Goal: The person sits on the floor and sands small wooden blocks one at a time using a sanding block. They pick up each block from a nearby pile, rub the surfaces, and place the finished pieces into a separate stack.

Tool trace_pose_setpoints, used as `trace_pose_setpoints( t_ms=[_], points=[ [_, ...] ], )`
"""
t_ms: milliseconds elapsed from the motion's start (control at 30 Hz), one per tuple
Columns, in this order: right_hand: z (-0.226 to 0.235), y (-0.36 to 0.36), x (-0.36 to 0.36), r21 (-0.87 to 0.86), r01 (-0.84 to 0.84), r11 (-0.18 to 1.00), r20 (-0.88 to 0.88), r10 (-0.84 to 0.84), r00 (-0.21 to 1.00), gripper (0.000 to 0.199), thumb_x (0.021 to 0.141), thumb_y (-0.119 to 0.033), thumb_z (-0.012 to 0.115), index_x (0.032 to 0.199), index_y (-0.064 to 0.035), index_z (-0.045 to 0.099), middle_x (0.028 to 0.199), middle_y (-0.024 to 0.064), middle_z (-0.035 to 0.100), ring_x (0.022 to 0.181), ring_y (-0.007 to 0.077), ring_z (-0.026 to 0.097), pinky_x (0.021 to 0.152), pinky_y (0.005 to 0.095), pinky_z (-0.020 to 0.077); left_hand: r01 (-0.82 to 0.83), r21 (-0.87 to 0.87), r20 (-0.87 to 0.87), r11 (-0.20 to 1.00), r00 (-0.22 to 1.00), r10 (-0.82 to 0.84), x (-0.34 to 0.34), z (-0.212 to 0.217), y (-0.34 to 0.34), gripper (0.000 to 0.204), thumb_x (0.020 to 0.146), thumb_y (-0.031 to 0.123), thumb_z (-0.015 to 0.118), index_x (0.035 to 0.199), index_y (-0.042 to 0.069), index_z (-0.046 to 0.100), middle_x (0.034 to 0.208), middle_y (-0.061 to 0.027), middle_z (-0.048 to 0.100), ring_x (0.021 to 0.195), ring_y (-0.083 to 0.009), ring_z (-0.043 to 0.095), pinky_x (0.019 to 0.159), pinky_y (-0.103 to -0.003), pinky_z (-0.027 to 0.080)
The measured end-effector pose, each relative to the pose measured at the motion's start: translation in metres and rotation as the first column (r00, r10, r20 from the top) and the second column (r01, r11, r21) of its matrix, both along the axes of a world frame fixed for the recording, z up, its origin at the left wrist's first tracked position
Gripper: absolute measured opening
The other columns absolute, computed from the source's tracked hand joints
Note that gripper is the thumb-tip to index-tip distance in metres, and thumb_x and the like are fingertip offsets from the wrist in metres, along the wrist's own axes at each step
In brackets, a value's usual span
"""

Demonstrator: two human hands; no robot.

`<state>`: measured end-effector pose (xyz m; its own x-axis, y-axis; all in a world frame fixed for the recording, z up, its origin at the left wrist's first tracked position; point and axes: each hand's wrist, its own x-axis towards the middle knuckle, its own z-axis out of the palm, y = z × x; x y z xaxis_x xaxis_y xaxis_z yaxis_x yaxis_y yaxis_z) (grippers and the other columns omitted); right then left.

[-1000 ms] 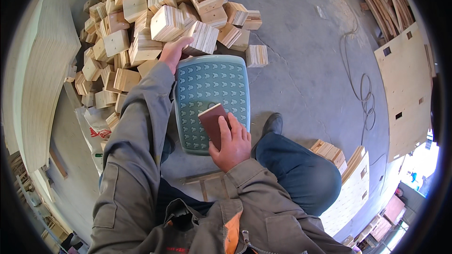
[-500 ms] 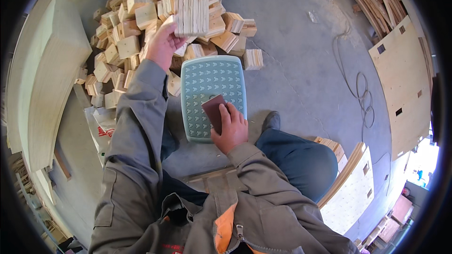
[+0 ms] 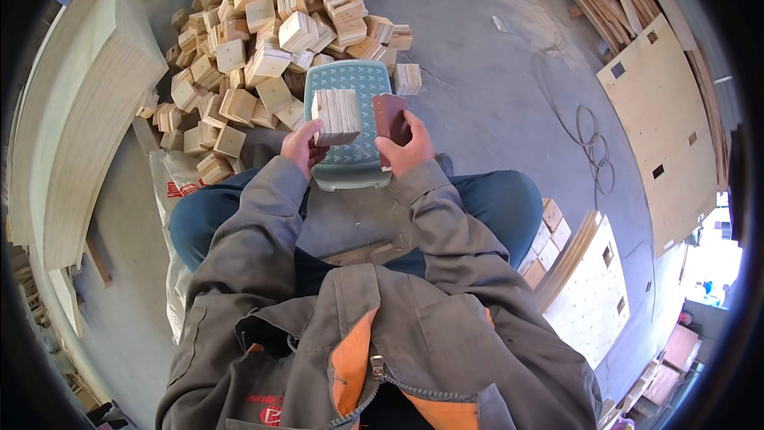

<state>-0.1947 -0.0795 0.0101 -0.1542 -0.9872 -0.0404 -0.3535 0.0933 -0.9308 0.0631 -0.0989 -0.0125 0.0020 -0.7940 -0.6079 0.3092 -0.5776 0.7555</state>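
A layered plywood block (image 3: 337,115) is gripped in my left hand (image 3: 301,146), its striped edge turned up toward me. My right hand (image 3: 409,146) holds a reddish-brown sheet of sandpaper (image 3: 389,121), thumb on the near side and fingers behind. Sandpaper and block are a short gap apart, both above a pale blue-green plastic stool (image 3: 350,175) with a raised pattern on its top. Part of the stool's top is hidden by the block and the hands.
Beyond the stool lies a large heap of plywood blocks (image 3: 274,91). Stacked boards (image 3: 95,127) stand at the left, with a white plastic bag (image 3: 171,215) nearer me. To the right are stacked small blocks (image 3: 549,243), holed panels (image 3: 593,291) and a loose cable (image 3: 593,143).
My left hand has drawn the block back from the heap to above the stool. My right hand has moved up and right with the sandpaper, now upright beside the block.
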Motion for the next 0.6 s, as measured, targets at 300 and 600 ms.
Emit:
trace_pose_setpoints(
  t_ms=[300, 600],
  points=[
    [0.016, 0.020, -0.017, 0.071, 0.072, 0.995, -0.009, -0.072, 0.997, 0.088, 0.078, -0.029, 0.090, 0.150, 0.0051, 0.052, 0.146, 0.0242, 0.061, 0.131, 0.0328, 0.063, 0.112, 0.0418, 0.0512, 0.319, -0.093, 0.559, 0.943, 0.801, -0.216, -0.023, -0.001, -0.002, 0.057, 0.095, 0.048, 0.074, 0.112, -0.006, 0.076, 0.096, -0.0134, 0.076, 0.086, -0.0188, 0.070, 0.075, -0.036, 0.054],
    [-0.006, 0.010, -0.001, 0.048, 0.019, 0.999, 0.000, -0.019, 1.000, 0.089, 0.078, -0.031, 0.091, 0.150, 0.0046, 0.052, 0.144, 0.0231, 0.063, 0.130, 0.0321, 0.065, 0.111, 0.0415, 0.0514, 0.139, -0.201, 0.350, 0.970, 0.935, -0.062, 0.027, -0.061, -0.001, 0.086, 0.085, 0.033, 0.089, 0.153, -0.004, 0.054, 0.135, -0.0201, 0.070, 0.117, -0.0257, 0.070, 0.099, -0.035, 0.056]
  ],
)
